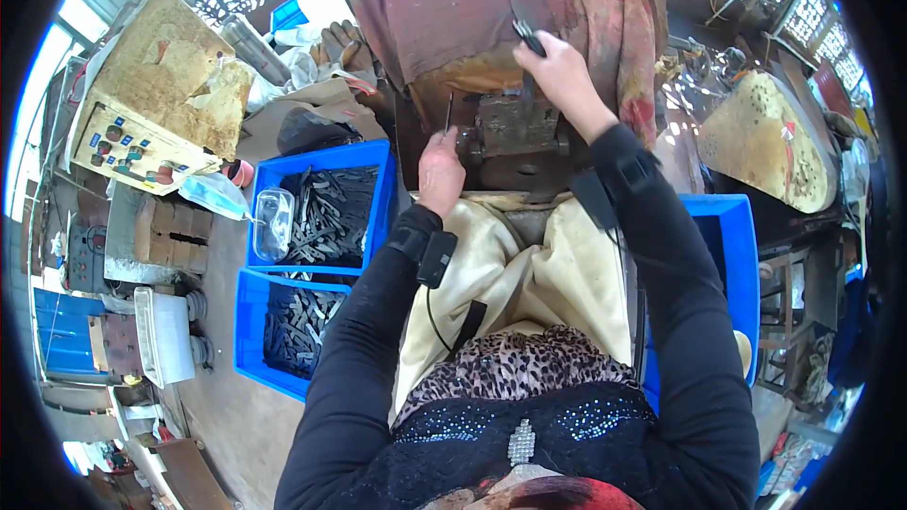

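Observation:
My left hand (440,175) is closed around a thin dark metal strip (449,111), which points up and away from me. It is just left of a worn metal block (518,125) on the machine. Farther up and to the right, my right hand (559,76) grips a short dark piece (529,38) with thin, pale ends; its exact kind is hard to make out. That hand is above the block, in front of a dirty red cloth (453,14) draped over the machine.
Left of me, two blue bins (388,184) (248,321) hold many dark metal strips, with a clear plastic container (274,225) lying on the upper one. Another blue bin (746,255) stands at my right. A rusty control box (156,85) is at far left; pale cloth (472,264) covers my lap.

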